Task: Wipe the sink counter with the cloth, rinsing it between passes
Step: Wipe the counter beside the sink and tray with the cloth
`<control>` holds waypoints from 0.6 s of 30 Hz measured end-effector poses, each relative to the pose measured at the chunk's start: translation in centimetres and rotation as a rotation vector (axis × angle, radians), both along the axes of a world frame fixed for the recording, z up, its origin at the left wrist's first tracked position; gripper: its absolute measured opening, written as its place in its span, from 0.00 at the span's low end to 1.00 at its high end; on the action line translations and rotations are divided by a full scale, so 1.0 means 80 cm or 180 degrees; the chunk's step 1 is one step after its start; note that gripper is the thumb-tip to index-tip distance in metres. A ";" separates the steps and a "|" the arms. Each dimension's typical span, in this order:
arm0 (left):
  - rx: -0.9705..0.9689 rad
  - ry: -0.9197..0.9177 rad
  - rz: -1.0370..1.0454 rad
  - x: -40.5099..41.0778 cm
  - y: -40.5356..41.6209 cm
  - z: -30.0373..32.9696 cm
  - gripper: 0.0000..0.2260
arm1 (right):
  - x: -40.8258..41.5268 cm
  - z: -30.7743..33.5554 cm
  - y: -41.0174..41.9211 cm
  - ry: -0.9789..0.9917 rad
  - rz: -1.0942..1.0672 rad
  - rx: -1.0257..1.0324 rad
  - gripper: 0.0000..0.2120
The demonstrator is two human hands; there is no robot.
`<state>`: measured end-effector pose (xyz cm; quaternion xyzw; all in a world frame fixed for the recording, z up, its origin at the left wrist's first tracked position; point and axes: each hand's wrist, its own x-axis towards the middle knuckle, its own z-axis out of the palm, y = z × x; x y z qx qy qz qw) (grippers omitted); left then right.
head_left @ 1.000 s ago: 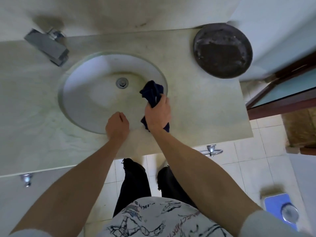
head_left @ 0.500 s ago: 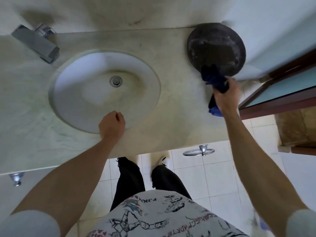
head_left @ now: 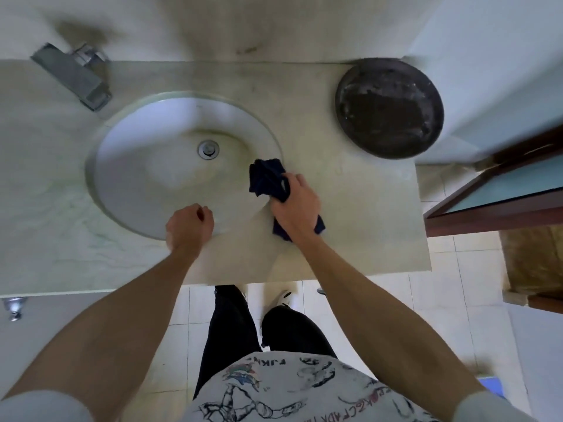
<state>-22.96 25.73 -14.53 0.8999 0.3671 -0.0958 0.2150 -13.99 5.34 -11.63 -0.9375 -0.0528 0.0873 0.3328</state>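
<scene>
Pale marble counter [head_left: 350,208] runs under me, with the round white basin [head_left: 146,166] sunk into it, the tap [head_left: 73,76] at the far left and a dark round tray [head_left: 390,108] at the far right corner. My right hand [head_left: 297,205] grips the dark blue cloth [head_left: 268,181], fingers curled round it; the bunched cloth sits right at the basin's right rim, part spilling over the edge, part trailing under my wrist onto the counter. My left hand [head_left: 189,226] is a loose fist holding nothing, resting on the near rim of the basin.

As for progress, I'd judge I'm mid-pass on the stretch right of the basin. No water runs from the tap, so a rinse looks yet to come, and the wide left side of the counter is left to do; whether the stone here is already clean I can't tell, since the view is soft.

Half a second ago my right hand and the cloth were up by the tray; now they are back at the basin's rim. My left hand has barely moved.
</scene>
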 end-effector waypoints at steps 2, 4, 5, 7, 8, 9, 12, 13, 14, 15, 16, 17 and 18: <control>-0.0042 0.0046 0.0075 0.000 0.000 0.001 0.17 | 0.025 0.007 0.029 0.0370 -0.0026 0.0696 0.10; -0.0058 0.0096 0.0115 0.001 0.000 0.000 0.17 | 0.064 0.012 0.047 0.0623 -0.0174 0.1353 0.09; -0.0077 0.0116 0.0131 0.001 0.001 -0.001 0.17 | 0.085 0.017 0.057 0.0579 -0.0137 0.1472 0.10; -0.0151 0.0170 0.0182 0.001 0.002 -0.001 0.17 | 0.132 0.028 0.081 0.0268 0.0188 0.1451 0.13; -0.0164 0.0186 0.0164 0.002 0.004 -0.002 0.17 | 0.157 0.031 0.096 0.0036 0.0441 0.1330 0.14; -0.0151 0.0202 0.0103 0.003 0.005 -0.001 0.17 | 0.181 0.033 0.113 -0.0229 0.0718 0.1120 0.15; -0.0161 0.0236 -0.0025 0.005 0.008 0.000 0.16 | 0.247 0.028 0.168 -0.1069 0.1626 0.0398 0.18; -0.0181 0.0251 -0.0047 0.005 0.008 0.002 0.17 | 0.263 0.024 0.186 -0.1278 0.1963 0.0148 0.19; -0.0204 0.0259 -0.0042 0.006 0.008 0.002 0.17 | 0.276 0.021 0.203 -0.1445 0.2304 -0.0140 0.20; -0.0231 0.0257 -0.0011 0.006 0.008 0.004 0.17 | 0.283 0.020 0.220 -0.1609 0.2645 -0.0418 0.21; -0.0245 0.0244 0.0009 0.007 0.009 0.004 0.16 | 0.289 0.019 0.238 -0.1764 0.2994 -0.0662 0.22; -0.0238 0.0234 0.0007 0.007 0.010 0.003 0.16 | 0.292 0.021 0.255 -0.1879 0.3341 -0.0926 0.22; -0.0227 0.0241 -0.0013 0.007 0.010 0.002 0.16 | 0.292 0.025 0.270 -0.1932 0.3642 -0.1219 0.23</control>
